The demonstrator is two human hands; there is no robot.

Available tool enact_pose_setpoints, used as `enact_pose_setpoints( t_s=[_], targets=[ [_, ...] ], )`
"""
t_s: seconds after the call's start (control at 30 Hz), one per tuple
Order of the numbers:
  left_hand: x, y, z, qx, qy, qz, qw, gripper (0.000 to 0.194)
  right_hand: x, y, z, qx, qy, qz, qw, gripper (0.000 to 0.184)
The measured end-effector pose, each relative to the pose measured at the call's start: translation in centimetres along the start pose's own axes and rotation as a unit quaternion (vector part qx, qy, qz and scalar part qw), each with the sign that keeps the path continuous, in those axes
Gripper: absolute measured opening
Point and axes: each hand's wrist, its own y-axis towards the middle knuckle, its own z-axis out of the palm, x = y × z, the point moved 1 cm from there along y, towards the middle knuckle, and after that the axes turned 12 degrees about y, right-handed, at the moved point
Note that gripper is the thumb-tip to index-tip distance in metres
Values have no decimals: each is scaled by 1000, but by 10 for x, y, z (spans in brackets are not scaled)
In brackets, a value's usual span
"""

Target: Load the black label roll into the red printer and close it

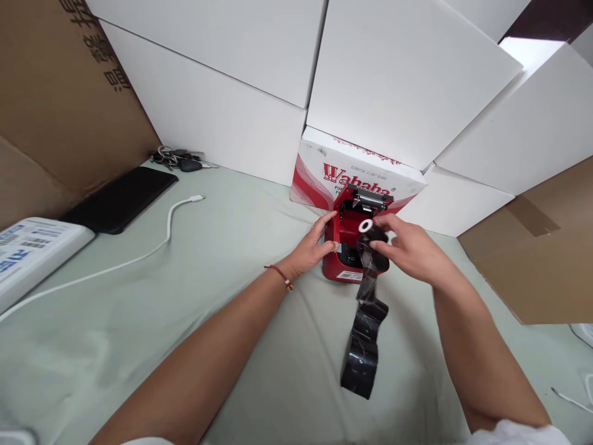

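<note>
A small red label printer (330,267) stands on the cloth-covered surface with its lid raised and its red inside showing. My left hand (311,248) grips the printer's left side, thumb near the front rim and fingers along the lid's edge. Between the thumb and fingers of my right hand (402,244) is a black ribbon roll (377,235) with a white core, held over the printer's opening. From the roll a loose, crinkled strip of black ribbon (364,355) hangs past the printer's front onto the cloth. My right palm hides part of the printer's right side.
Behind the printer leans a red-and-white Wahaha carton (315,167), against stacked white boxes (222,68). Brown cardboard (546,241) stands at the right. Leftward lie keys (178,157), a black flat device (123,198), a white cable (169,232) and a labelled white box (41,253).
</note>
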Motion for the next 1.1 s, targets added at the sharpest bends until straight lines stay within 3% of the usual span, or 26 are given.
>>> enact_pose_setpoints(
  t_s=[0.07, 0.13, 0.2, 0.3, 0.4, 0.53, 0.67, 0.8, 0.97, 1.1],
  targets=[
    [-2, -1, 0, 2, -1, -1, 1000, 79, -12, -34, -19, -5, 99, 12, 995, 34],
    [-3, -1, 0, 6, -4, -5, 1000, 80, -32, -66, -33, 4, 128, 59, 990, 45],
    [-3, -1, 0, 9, -10, -10, 1000, 81, -58, -89, -36, 56, 128, 113, 984, 45],
    [-1, 0, 0, 9, -15, -15, 1000, 81, -94, -109, -24, 128, 77, 172, 974, 37],
    [0, 0, -1, 8, -19, -17, 1000, 82, -108, -115, -4, 114, 35, 191, 974, 33],
    [0, 0, -1, 12, -22, -15, 1000, 80, -84, -113, 25, 36, 63, 148, 986, 42],
    [-1, 0, -1, 11, -29, -17, 999, 82, -48, -102, 56, 96, 83, 41, 991, 31],
    [2, 1, 0, 5, -27, -9, 1000, 81, -34, -85, 73, 135, 16, 22, 991, 30],
    [8, 4, 1, 1, -15, 1, 1000, 84, -22, -71, 70, 182, -49, -14, 982, 29],
    [11, 5, 3, -8, 0, -6, 1000, 86, 4, -75, 38, 237, -12, -57, 970, 27]
  ],
)
